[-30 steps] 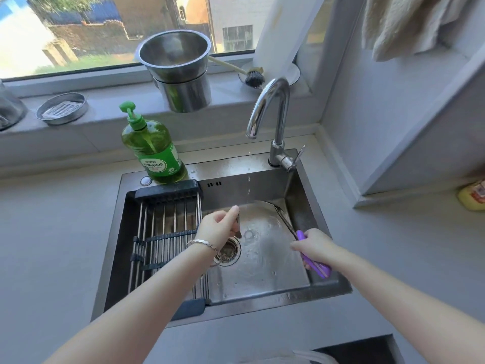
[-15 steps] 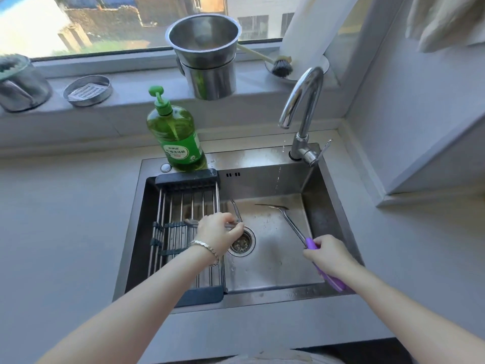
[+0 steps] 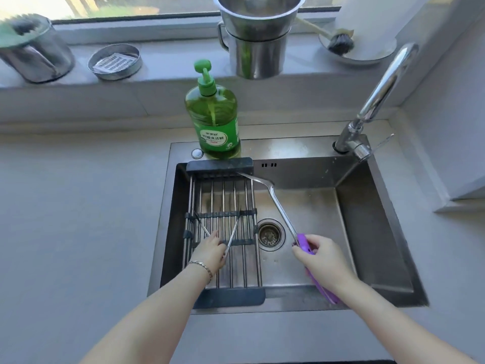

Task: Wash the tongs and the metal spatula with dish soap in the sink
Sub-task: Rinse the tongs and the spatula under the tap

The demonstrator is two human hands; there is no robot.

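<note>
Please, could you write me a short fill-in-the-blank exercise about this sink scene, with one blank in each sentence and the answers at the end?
1. The left hand holds the ____ over the rack.
2. The right hand holds the metal spatula by its ____ handle.
3. The dish soap bottle, standing on the rim of the sink behind the rack, has a ____ pump.

Missing words: tongs; purple; green.
</note>
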